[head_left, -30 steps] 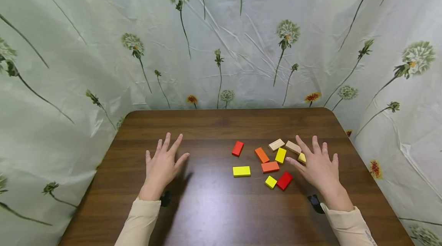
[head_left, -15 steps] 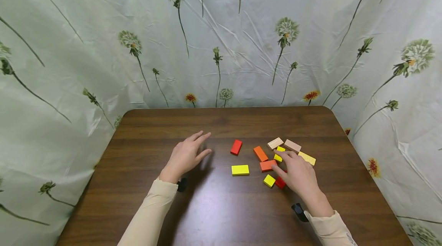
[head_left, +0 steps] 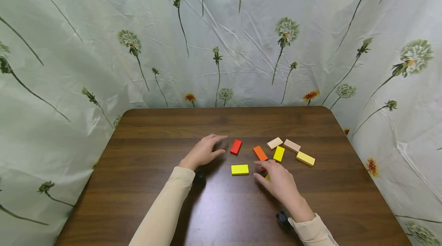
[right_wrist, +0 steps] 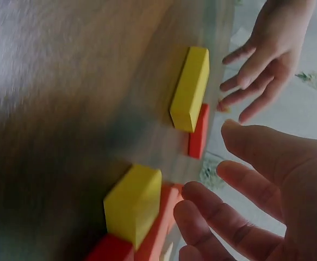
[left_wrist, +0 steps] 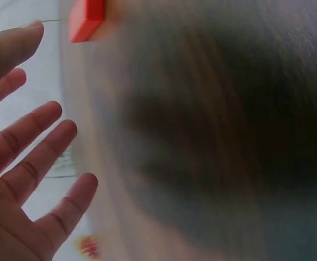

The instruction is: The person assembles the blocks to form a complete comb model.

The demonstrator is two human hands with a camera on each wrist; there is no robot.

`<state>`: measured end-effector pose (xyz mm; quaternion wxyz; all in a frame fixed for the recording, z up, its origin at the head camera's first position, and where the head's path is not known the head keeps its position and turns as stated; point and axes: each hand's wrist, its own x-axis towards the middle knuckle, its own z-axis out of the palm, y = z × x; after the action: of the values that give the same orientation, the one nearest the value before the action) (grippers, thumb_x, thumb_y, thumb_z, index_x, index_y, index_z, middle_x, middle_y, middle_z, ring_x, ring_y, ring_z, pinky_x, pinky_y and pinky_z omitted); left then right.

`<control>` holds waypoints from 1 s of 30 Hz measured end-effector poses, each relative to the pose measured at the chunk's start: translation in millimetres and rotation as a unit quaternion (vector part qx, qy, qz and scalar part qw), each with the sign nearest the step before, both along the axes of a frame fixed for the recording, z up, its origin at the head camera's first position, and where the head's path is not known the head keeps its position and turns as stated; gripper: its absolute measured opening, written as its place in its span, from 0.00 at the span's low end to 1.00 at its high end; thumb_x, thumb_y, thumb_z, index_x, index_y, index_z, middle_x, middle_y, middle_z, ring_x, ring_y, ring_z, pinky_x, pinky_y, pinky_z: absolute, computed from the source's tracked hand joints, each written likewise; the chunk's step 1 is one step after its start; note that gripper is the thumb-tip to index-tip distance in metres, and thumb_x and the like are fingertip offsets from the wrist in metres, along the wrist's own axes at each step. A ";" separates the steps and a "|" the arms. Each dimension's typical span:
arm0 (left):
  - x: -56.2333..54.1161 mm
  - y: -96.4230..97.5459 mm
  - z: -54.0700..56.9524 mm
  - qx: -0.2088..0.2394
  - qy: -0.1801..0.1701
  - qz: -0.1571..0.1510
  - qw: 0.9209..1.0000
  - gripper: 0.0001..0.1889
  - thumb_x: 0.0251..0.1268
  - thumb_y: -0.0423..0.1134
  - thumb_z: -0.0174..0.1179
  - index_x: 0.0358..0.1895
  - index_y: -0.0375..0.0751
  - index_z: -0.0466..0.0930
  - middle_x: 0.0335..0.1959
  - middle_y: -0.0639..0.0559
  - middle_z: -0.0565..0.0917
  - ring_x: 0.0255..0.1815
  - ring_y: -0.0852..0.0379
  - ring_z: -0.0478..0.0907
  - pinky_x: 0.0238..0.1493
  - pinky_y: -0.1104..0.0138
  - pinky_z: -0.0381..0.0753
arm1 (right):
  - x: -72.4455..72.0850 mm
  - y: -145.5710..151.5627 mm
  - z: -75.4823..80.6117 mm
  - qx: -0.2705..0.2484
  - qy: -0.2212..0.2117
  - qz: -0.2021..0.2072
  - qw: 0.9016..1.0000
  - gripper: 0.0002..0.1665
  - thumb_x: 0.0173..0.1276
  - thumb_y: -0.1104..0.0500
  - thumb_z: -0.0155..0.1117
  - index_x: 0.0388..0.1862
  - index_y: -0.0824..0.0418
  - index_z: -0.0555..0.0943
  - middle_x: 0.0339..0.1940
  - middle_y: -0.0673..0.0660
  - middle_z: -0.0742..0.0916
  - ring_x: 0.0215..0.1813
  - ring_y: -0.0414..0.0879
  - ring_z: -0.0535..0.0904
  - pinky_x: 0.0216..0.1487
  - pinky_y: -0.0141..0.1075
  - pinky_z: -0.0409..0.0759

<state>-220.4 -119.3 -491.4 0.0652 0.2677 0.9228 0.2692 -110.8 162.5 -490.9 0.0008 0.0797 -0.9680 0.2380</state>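
My left hand [head_left: 203, 151] hovers with spread fingers just left of a red block [head_left: 236, 147], holding nothing. In the left wrist view that red block [left_wrist: 87, 20] shows at the top, beyond the thumb. My right hand [head_left: 279, 180] is over the near part of the block group, its fingers relaxed and apart. Beneath it, a small yellow block [right_wrist: 134, 204] and a darker red block [right_wrist: 110, 250] are mostly hidden from the head view. A bright yellow block [head_left: 239, 169] lies flat between the two hands. An orange block [head_left: 260, 153] lies just beyond the right fingertips.
Farther right on the brown wooden table [head_left: 207, 219] lie another yellow block [head_left: 279, 154], a pale yellow block [head_left: 305, 159] and two plain wood blocks, one striped [head_left: 274, 143] and one pinkish [head_left: 292, 146]. A flower-printed curtain [head_left: 248, 38] hangs behind the table's far edge.
My left hand has moved right, up to the red block. The right hand has moved left and nearer, uncovering the pale yellow block and covering the near blocks. The blocks stay in place.
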 end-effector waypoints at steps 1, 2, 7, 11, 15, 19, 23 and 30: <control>-2.2 1.4 -2.9 -0.002 -0.004 -0.001 1.000 0.30 0.77 0.44 0.68 0.79 0.47 0.74 0.71 0.43 0.81 0.73 0.43 0.79 0.74 0.47 0.78 | -0.1 -2.4 -1.3 -0.002 0.002 0.002 1.000 0.24 0.67 0.52 0.81 0.62 0.51 0.89 0.42 0.50 0.89 0.41 0.43 0.84 0.37 0.42 0.82; -4.3 2.6 -5.8 -0.007 -0.008 -0.001 1.000 0.30 0.77 0.44 0.68 0.79 0.47 0.74 0.70 0.43 0.81 0.73 0.43 0.79 0.74 0.47 0.78 | -0.3 -4.4 -2.7 -0.002 0.005 0.005 1.000 0.24 0.67 0.53 0.81 0.61 0.51 0.89 0.41 0.50 0.88 0.40 0.42 0.83 0.36 0.41 0.81; -10.5 8.7 -12.6 -0.039 -0.021 0.003 0.999 0.30 0.78 0.47 0.67 0.79 0.56 0.74 0.71 0.43 0.81 0.74 0.40 0.77 0.74 0.37 0.74 | -2.9 -12.5 -7.8 0.002 0.017 0.020 1.000 0.22 0.66 0.53 0.82 0.58 0.50 0.91 0.39 0.49 0.87 0.36 0.40 0.79 0.35 0.38 0.78; -13.4 15.0 -13.8 -0.080 -0.010 -0.003 0.997 0.29 0.79 0.52 0.65 0.80 0.65 0.73 0.72 0.45 0.79 0.73 0.41 0.75 0.72 0.34 0.73 | -5.8 -16.8 -10.0 0.007 0.013 0.028 1.000 0.23 0.66 0.52 0.82 0.60 0.49 0.91 0.42 0.51 0.88 0.37 0.42 0.81 0.31 0.38 0.79; -13.8 19.6 -14.8 -0.101 -0.008 -0.005 0.995 0.27 0.79 0.53 0.64 0.78 0.69 0.75 0.71 0.47 0.79 0.70 0.44 0.75 0.69 0.38 0.74 | -8.2 -19.2 -12.0 0.012 0.002 0.031 0.999 0.23 0.66 0.52 0.82 0.61 0.49 0.91 0.44 0.52 0.89 0.38 0.43 0.84 0.33 0.39 0.80; -13.0 19.9 -16.0 -0.106 -0.004 -0.002 0.994 0.26 0.79 0.54 0.64 0.77 0.69 0.75 0.70 0.48 0.79 0.69 0.45 0.74 0.68 0.39 0.73 | -8.6 -21.3 -12.2 0.019 0.006 0.035 0.999 0.23 0.66 0.52 0.82 0.60 0.49 0.91 0.42 0.52 0.88 0.36 0.42 0.82 0.32 0.38 0.79; -12.5 19.3 -18.4 -0.110 0.000 -0.007 0.994 0.26 0.79 0.55 0.63 0.77 0.70 0.75 0.70 0.49 0.79 0.69 0.45 0.74 0.67 0.39 0.73 | -7.7 -22.1 -12.6 0.026 0.005 0.037 0.999 0.23 0.65 0.52 0.82 0.60 0.49 0.91 0.38 0.50 0.86 0.32 0.40 0.77 0.30 0.36 0.76; -11.9 17.9 -19.7 -0.110 0.008 -0.013 0.994 0.25 0.79 0.55 0.64 0.75 0.70 0.77 0.70 0.49 0.79 0.68 0.46 0.74 0.65 0.40 0.73 | -8.1 -23.7 -13.9 0.028 -0.003 0.035 0.999 0.23 0.66 0.51 0.82 0.60 0.49 0.91 0.37 0.50 0.85 0.31 0.39 0.74 0.30 0.35 0.74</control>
<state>-232.3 -101.4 -511.1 0.0899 0.2727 0.9440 0.1627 -118.9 138.9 -504.8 -0.0126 0.1132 -0.9709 0.2107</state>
